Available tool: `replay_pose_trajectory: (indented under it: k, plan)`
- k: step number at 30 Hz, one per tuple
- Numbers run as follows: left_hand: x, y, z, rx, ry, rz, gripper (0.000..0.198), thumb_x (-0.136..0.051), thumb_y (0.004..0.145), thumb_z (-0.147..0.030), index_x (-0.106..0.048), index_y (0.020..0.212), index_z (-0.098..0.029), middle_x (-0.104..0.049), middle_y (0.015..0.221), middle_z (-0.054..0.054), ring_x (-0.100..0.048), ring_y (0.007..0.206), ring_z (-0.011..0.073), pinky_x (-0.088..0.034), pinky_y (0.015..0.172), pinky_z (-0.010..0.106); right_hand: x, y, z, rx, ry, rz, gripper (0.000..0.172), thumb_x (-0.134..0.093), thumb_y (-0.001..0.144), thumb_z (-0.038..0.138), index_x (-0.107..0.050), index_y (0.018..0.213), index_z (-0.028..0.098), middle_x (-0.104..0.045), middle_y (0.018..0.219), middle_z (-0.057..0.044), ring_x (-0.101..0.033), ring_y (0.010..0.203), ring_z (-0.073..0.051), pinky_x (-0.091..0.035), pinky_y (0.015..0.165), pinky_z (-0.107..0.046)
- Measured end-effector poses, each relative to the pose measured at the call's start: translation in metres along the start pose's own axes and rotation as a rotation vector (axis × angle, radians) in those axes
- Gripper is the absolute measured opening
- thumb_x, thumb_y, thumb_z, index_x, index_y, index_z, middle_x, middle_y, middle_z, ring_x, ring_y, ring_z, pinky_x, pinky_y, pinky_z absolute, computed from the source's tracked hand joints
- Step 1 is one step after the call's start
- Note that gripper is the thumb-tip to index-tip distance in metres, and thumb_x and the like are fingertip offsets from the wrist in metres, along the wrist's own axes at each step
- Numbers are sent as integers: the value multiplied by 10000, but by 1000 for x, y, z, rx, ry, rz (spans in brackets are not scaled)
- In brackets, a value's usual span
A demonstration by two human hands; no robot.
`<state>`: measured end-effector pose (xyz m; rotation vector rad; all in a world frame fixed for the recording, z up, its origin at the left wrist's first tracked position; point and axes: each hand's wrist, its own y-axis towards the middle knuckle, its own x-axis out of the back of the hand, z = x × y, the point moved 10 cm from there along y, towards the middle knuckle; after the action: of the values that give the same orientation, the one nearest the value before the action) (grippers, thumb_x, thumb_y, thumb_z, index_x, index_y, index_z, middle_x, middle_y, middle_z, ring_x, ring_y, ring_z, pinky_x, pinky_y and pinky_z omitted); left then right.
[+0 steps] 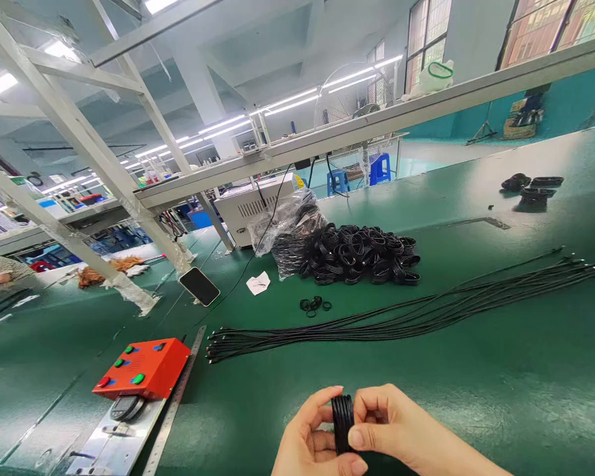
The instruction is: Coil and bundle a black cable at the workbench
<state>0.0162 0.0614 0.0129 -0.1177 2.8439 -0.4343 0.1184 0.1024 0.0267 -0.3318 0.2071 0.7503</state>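
Near the front edge of the view, a small coil of black cable stands on edge between my two hands. My left hand curls round it from the left, thumb below and fingers behind. From the right, my right hand pinches the coil's side with thumb and fingertips. Beyond them lies a long bundle of straight black cables with metal tips at the ends. A few small black rings rest just past the bundle. Behind these is a heap of coiled black cables, partly beside a clear plastic bag.
On the left sits a red box with buttons on a metal plate, beside a steel ruler. A phone leans by the frame post. Several black coils lie far right. A shelf beam crosses above the green table.
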Motion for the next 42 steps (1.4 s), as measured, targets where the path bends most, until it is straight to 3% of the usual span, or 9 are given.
replay_pose_trajectory:
  k: [3,7,13,20,26,31,37,39,42]
  plan:
    - [-1,2,1,19,-12,1,717,-949,418,-157,-720,1085,-283,-719,984,62,-702,693,150,-577,613,232,3,-2,7,-21,11,-38,400,-851,600,418,-540,561,171,-470,550,73,-363,576,-95,-267,558,-235]
    - [-6,4,5,64,-29,57,771,-953,390,-144,-713,1111,-274,-740,959,71,-712,732,180,-553,571,206,-4,-2,9,-30,110,32,456,-872,550,476,-527,557,178,-500,548,72,-417,569,-98,-339,613,-244]
    - [-5,6,7,51,6,96,774,-944,467,-243,-674,1191,-272,-757,974,92,-702,724,158,-546,615,207,-5,1,4,-9,143,33,449,-865,562,501,-574,625,166,-569,638,27,-519,665,-144,-387,719,-280]
    - [-6,6,-2,2,-20,125,673,-922,531,-249,-691,1163,-268,-750,1017,105,-716,776,186,-563,688,255,3,-1,11,42,-66,-75,421,-792,654,506,-536,601,176,-506,597,46,-384,610,-120,-294,604,-262]
    - [-9,7,-1,8,-102,173,610,-906,563,-250,-703,1139,-276,-748,993,100,-713,778,188,-562,657,248,-7,1,17,49,34,31,427,-777,664,511,-523,590,175,-521,597,40,-448,616,-127,-326,617,-262]
    - [-4,7,-2,-18,-9,109,607,-900,570,-308,-700,1142,-287,-749,1036,102,-714,802,172,-552,704,231,-1,4,17,104,-91,-71,408,-759,698,497,-515,605,183,-463,598,57,-393,617,-122,-317,601,-255]
    - [-4,5,-7,-46,-73,117,670,-872,629,-274,-611,1246,-301,-751,1013,101,-739,767,194,-553,664,242,5,-5,26,246,-118,-111,389,-622,830,546,-566,664,198,-532,669,29,-506,647,-151,-379,647,-280]
    - [-3,5,-7,-48,-90,103,668,-875,624,-256,-612,1238,-284,-748,1018,109,-736,749,189,-557,667,255,9,-11,24,275,-199,-166,328,-713,760,507,-606,695,204,-541,719,29,-473,651,-143,-367,634,-269]
    - [-3,6,-6,-49,-103,79,635,-896,583,-246,-650,1168,-253,-746,1013,116,-741,757,217,-571,714,312,5,-14,12,254,-251,-143,301,-811,638,425,-614,691,203,-539,745,33,-430,637,-130,-348,603,-255]
